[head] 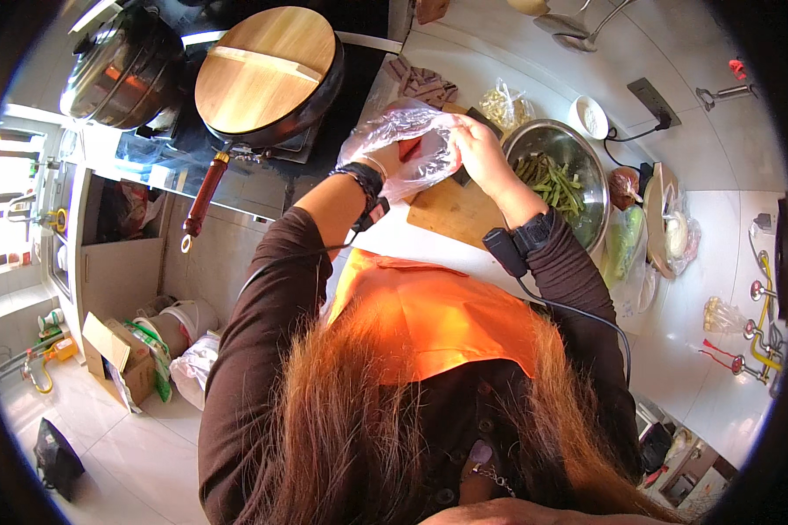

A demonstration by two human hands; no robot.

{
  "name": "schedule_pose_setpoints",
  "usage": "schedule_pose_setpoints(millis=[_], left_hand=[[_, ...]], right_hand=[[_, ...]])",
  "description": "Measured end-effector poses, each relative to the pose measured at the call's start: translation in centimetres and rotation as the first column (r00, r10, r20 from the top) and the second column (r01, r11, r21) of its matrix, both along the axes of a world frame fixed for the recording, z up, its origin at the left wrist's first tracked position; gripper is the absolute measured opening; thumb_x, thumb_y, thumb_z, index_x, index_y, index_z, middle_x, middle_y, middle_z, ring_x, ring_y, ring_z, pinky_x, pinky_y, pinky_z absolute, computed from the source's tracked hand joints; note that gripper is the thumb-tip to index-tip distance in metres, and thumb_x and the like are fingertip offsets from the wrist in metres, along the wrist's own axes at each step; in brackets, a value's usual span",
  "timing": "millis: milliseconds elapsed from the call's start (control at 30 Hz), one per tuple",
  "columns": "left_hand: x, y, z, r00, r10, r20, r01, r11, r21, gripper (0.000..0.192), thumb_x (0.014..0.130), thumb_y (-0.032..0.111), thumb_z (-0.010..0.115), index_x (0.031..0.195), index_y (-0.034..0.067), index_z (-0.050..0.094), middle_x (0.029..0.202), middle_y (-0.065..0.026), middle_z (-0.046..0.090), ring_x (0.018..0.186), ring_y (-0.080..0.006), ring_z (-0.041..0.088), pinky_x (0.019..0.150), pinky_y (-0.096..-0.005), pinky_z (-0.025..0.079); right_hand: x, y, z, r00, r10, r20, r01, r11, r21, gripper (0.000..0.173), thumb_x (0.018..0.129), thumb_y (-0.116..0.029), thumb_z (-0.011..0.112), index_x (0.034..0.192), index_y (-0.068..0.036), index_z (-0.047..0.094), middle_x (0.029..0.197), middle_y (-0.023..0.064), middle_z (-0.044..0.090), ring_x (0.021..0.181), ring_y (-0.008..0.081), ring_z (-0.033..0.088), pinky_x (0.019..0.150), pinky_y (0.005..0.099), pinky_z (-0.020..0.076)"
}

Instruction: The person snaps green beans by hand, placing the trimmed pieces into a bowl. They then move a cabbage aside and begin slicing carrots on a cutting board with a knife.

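Note:
A clear plastic bag (379,129) is spread between my hands above the wooden cutting board (456,209). My left hand (387,159) reaches into the bag's mouth, its fingers hidden; something reddish shows beside it, too covered to name. The bag's right edge is pinched in my right hand (478,152). Beneath that hand lies a dark flat blade (483,122), perhaps a cleaver, partly hidden. To the right stands a stainless steel bowl (596,220) with cut green beans (555,184) in it.
A wok with a wooden lid (262,72) sits on the hob, its handle (205,197) jutting towards me. Behind the board are a striped cloth (427,84) and a bag of pale food (504,108). A white bowl (589,118) and bagged vegetables (624,243) flank the steel bowl.

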State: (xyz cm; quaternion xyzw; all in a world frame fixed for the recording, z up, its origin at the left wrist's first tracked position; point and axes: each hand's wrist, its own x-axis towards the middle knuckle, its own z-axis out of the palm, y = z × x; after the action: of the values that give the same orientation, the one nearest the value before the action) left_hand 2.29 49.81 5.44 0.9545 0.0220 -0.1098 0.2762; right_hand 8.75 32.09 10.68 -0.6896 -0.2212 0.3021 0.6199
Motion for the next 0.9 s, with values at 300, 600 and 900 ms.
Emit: schedule_pose_setpoints(millis=[300, 600, 900], left_hand=[[-2.0, -0.3, 2.2, 0.998, 0.010, 0.068, -0.009, 1.000, -0.011, 0.056, 0.092, 0.031, 0.058, 0.142, 0.017, 0.038, 0.142, -0.0097, 0.041, 0.128, -0.0233, 0.043, 0.105, -0.0317, 0.035], [-0.3, 0.6, 3.9, 0.829, 0.476, -0.295, -0.542, 0.554, -0.632, 0.047, 0.099, 0.027, 0.047, 0.141, 0.006, 0.041, 0.136, -0.0109, 0.052, 0.126, -0.0218, 0.046, 0.107, -0.0304, 0.033], [1.0, 2.6, 0.4, 0.808, 0.306, -0.504, -0.501, -0.094, -0.860, 0.036, 0.098, 0.024, 0.048, 0.131, 0.010, 0.051, 0.115, -0.0078, 0.061, 0.097, -0.0167, 0.056, 0.088, -0.0265, 0.045]], right_hand=[[-0.8, -0.7, 0.9, 0.992, 0.111, 0.068, -0.102, 0.987, -0.124, 0.026, 0.097, -0.013, 0.048, 0.116, 0.003, 0.056, 0.066, 0.0045, 0.055, 0.049, 0.0110, 0.052, 0.051, 0.0263, 0.0454], [-1.8, 1.9, 2.8, 0.629, -0.055, 0.775, 0.250, 0.959, -0.136, 0.063, 0.079, -0.001, 0.065, 0.136, -0.003, 0.037, 0.103, 0.0128, 0.056, 0.091, 0.0243, 0.055, 0.085, 0.0339, 0.0464], [-5.9, 5.2, 1.7, 0.433, 0.480, 0.763, -0.071, 0.862, -0.502, 0.029, 0.086, -0.011, 0.054, 0.112, 0.001, 0.051, 0.108, 0.0219, 0.060, 0.090, 0.0356, 0.064, 0.080, 0.0451, 0.0497]])
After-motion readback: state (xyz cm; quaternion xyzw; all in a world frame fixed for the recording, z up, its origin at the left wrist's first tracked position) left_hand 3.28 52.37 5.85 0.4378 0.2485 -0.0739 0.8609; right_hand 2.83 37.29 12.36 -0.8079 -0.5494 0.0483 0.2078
